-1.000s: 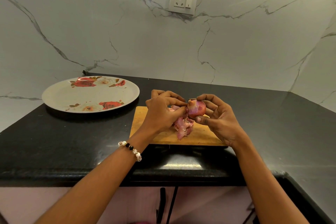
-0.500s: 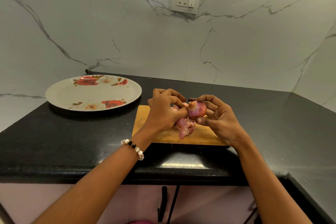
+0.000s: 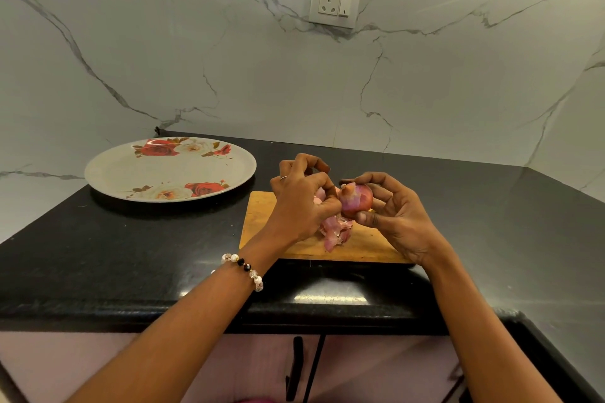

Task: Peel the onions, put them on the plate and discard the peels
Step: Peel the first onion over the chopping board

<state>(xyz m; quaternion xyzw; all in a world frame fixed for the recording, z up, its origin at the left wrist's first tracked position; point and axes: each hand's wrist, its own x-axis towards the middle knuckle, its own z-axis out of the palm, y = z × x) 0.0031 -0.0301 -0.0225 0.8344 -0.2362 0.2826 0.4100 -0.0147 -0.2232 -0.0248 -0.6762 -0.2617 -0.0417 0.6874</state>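
A small red onion (image 3: pixel 356 202) is held just above the wooden cutting board (image 3: pixel 262 222), gripped between the fingers and thumb of my right hand (image 3: pixel 393 219). My left hand (image 3: pixel 301 203) is curled beside it and pinches the skin at the onion's left side. A heap of pink peels (image 3: pixel 337 231) lies on the board under both hands. Another pink piece shows partly behind my left hand. The white plate (image 3: pixel 131 173) with red roses sits at the back left with nothing on it.
The black countertop (image 3: pixel 131 255) meets a marble wall with a socket (image 3: pixel 334 3). The counter's front edge runs close below my wrists, with cabinet doors and a dark handle (image 3: pixel 296 366) under it.
The onion has stayed in my right hand over the board while my left fingers kept working at its skin. The view shifted slightly.
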